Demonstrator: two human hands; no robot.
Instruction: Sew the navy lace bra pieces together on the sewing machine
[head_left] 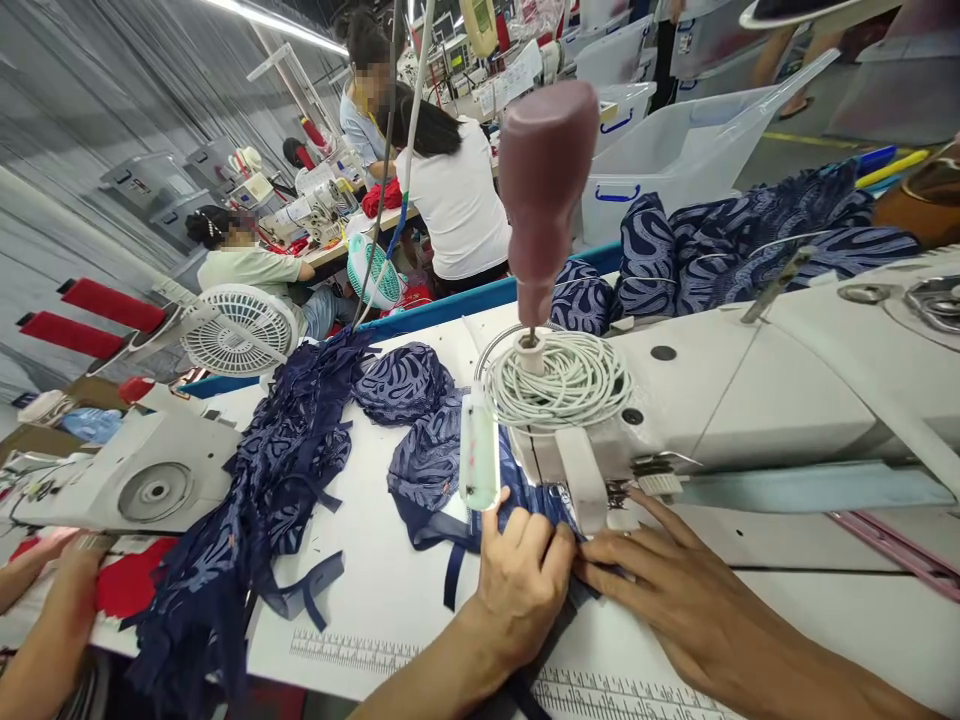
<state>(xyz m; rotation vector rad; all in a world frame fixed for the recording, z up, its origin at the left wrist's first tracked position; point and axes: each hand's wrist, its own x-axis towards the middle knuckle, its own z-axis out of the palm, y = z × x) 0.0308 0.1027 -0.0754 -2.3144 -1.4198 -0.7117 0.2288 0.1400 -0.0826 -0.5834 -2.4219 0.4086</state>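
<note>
A navy bra with pale-blue patterned cups (424,465) lies on the white sewing table, partly under the head of a sewing machine (720,370). My left hand (525,570) is closed on the near edge of its fabric, fingers curled and index finger pointing up by the clear guard (478,450). To its right, my right hand (675,580) lies flat with fingers stretched. Its fingertips touch the cloth, and the index finger reaches close to the presser foot (619,493). The needle point and the cloth under my fingers are hidden.
A heap of navy bras (292,450) hangs over the table's left edge. Beyond the machine lie bundled navy cups (690,250). A dark red handle (547,170) stands upright over coiled pale cord (559,385). Another person's hands (71,580) work red cloth at far left.
</note>
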